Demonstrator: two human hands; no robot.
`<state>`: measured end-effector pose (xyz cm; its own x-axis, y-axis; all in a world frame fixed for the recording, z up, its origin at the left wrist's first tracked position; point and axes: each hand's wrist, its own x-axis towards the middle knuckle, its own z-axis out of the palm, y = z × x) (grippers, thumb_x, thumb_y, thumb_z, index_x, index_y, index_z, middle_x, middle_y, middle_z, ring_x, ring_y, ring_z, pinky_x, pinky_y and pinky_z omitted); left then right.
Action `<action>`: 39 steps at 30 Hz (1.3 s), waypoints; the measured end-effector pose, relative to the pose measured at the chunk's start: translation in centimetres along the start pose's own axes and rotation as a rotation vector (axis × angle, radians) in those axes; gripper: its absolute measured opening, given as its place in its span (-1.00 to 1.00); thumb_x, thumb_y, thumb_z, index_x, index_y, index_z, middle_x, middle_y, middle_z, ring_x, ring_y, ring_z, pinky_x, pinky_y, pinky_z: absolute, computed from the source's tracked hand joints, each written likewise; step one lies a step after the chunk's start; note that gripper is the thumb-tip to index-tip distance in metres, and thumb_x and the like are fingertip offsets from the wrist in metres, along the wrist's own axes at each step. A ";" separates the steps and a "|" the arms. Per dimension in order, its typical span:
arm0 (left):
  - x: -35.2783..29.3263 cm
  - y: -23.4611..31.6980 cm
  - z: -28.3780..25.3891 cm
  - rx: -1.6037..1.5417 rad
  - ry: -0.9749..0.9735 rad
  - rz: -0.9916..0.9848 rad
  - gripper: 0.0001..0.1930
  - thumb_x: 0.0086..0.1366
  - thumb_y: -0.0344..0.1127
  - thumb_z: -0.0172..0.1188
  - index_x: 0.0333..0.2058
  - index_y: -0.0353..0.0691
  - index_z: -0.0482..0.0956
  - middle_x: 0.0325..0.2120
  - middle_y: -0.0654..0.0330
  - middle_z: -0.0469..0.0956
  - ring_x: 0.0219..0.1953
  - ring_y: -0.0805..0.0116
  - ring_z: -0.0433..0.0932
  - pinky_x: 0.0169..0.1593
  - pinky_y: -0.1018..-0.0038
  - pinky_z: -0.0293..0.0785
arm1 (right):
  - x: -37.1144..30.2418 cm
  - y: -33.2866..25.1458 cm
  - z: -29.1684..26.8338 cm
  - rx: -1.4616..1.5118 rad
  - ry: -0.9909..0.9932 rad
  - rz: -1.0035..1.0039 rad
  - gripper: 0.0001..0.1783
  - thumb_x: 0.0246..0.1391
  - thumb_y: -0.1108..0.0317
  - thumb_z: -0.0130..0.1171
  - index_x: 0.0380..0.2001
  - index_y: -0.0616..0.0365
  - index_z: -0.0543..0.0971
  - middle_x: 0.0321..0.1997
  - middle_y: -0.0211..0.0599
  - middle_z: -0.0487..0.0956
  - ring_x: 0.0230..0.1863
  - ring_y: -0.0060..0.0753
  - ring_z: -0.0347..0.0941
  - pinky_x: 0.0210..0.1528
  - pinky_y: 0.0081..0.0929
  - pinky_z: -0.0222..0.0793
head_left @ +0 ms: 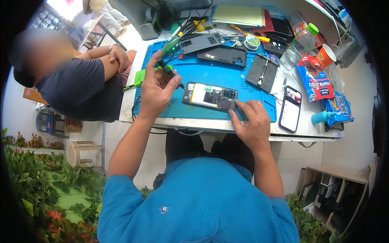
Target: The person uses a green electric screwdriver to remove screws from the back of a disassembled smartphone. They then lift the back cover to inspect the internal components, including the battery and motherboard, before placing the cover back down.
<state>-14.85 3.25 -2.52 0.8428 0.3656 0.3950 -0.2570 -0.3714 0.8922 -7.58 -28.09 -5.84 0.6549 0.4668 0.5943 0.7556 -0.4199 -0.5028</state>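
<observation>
An opened phone (210, 96) lies on the blue work mat (247, 111), its back off and its white-and-black battery area and camera block bare. My left hand (156, 91) is closed round a black and green screwdriver (165, 67), held tilted. The screwdriver's tip comes down at the phone's left end; whether it touches a screw is too small to tell. My right hand (254, 121) grips the phone's right end between thumb and forefinger, close to the camera block.
Beyond the phone lie a black phone cover (222, 56), a grey back panel (202, 42) and a board holder (262, 73). At right are another phone (290, 109), a bottle (298, 48), an orange cup (325, 56) and snack packs (315, 79). A person (81, 87) sits at left.
</observation>
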 end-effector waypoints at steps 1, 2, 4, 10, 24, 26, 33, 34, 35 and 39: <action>0.1 -0.3 0.3 -0.017 0.028 0.004 -0.15 0.50 -0.48 0.47 0.59 -0.30 0.14 -0.15 0.10 0.72 -0.12 0.40 0.75 -0.04 0.44 0.75 | 0.0 0.0 0.0 -0.003 0.000 0.002 -0.68 0.12 0.34 0.60 -0.09 0.26 0.83 -0.27 -0.22 0.65 -0.23 -0.17 0.58 -0.18 -0.21 0.54; 0.1 -0.4 0.5 -0.034 0.049 -0.009 -0.16 0.50 -0.47 0.47 0.59 -0.29 0.15 -0.16 0.11 0.72 -0.15 0.42 0.75 -0.06 0.45 0.75 | 0.0 0.1 0.0 0.001 0.004 -0.003 -0.68 0.12 0.34 0.60 -0.08 0.26 0.83 -0.27 -0.22 0.65 -0.23 -0.17 0.58 -0.18 -0.21 0.53; 0.1 -0.5 0.9 -0.071 0.089 -0.035 -0.16 0.51 -0.46 0.47 0.58 -0.26 0.15 -0.18 0.13 0.73 -0.21 0.46 0.75 -0.10 0.48 0.75 | 0.1 0.1 0.0 0.005 0.012 -0.012 -0.67 0.12 0.34 0.60 -0.08 0.26 0.83 -0.28 -0.22 0.65 -0.24 -0.17 0.58 -0.19 -0.21 0.53; 0.8 -0.8 1.3 -0.180 0.148 -0.101 -0.17 0.50 -0.50 0.45 0.56 -0.34 0.13 -0.18 0.06 0.72 -0.23 0.40 0.76 -0.16 0.45 0.81 | 0.2 -0.3 -0.5 0.105 -0.022 0.113 -0.70 0.11 0.36 0.60 -0.11 0.24 0.83 -0.26 -0.19 0.67 -0.21 -0.16 0.60 -0.15 -0.21 0.55; 0.5 3.5 6.5 -0.402 0.043 -0.085 -0.15 0.51 -0.51 0.44 0.58 -0.30 0.08 -0.12 0.00 0.72 -0.16 0.31 0.80 -0.08 0.38 0.85 | 3.7 -3.1 1.6 0.362 0.061 0.098 -0.78 0.12 0.41 0.63 -0.18 0.20 0.83 -0.25 -0.20 0.71 -0.18 -0.10 0.62 -0.11 -0.17 0.56; 0.5 3.7 6.9 -0.420 0.040 -0.069 -0.15 0.52 -0.51 0.44 0.58 -0.30 0.08 -0.12 -0.01 0.73 -0.16 0.31 0.80 -0.07 0.37 0.86 | 3.6 -3.0 1.8 0.397 0.088 0.120 -0.80 0.12 0.43 0.63 -0.19 0.19 0.83 -0.27 -0.22 0.71 -0.21 -0.13 0.62 -0.14 -0.20 0.56; 0.1 3.6 7.3 -0.412 0.021 -0.066 -0.14 0.52 -0.45 0.46 0.59 -0.29 0.08 -0.11 0.05 0.70 -0.18 0.32 0.80 -0.11 0.42 0.83 | 2.9 -2.8 2.9 0.480 0.152 0.121 -0.86 0.15 0.49 0.60 -0.21 0.16 0.85 -0.27 -0.25 0.73 -0.25 -0.25 0.64 -0.23 -0.29 0.55; 0.0 3.5 7.3 -0.407 0.022 -0.062 -0.14 0.52 -0.45 0.46 0.59 -0.29 0.08 -0.11 0.05 0.70 -0.18 0.32 0.80 -0.11 0.42 0.83 | 2.8 -2.8 2.9 0.494 0.160 0.125 -0.87 0.16 0.49 0.60 -0.22 0.16 0.86 -0.27 -0.26 0.73 -0.25 -0.27 0.64 -0.24 -0.30 0.55; -0.1 3.4 7.3 -0.401 0.022 -0.059 -0.14 0.52 -0.45 0.45 0.59 -0.29 0.08 -0.11 0.05 0.70 -0.18 0.33 0.80 -0.11 0.42 0.83 | 2.7 -2.9 2.8 0.513 0.143 0.158 -0.88 0.16 0.49 0.59 -0.22 0.16 0.86 -0.28 -0.26 0.72 -0.25 -0.27 0.64 -0.24 -0.31 0.55; -0.2 3.3 6.9 -0.401 0.047 -0.054 -0.14 0.51 -0.52 0.44 0.59 -0.25 0.08 -0.13 0.05 0.70 -0.13 0.36 0.77 -0.04 0.39 0.84 | 2.6 -3.2 2.2 0.560 0.104 0.230 -0.88 0.15 0.51 0.58 -0.23 0.16 0.87 -0.29 -0.26 0.71 -0.25 -0.25 0.64 -0.24 -0.31 0.54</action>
<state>-12.63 -3.95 -1.14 0.8400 0.4178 0.3463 -0.3848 0.0087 0.9230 -8.25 -23.82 -4.12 0.8187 0.3222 0.4754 0.5066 -0.0151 -0.8621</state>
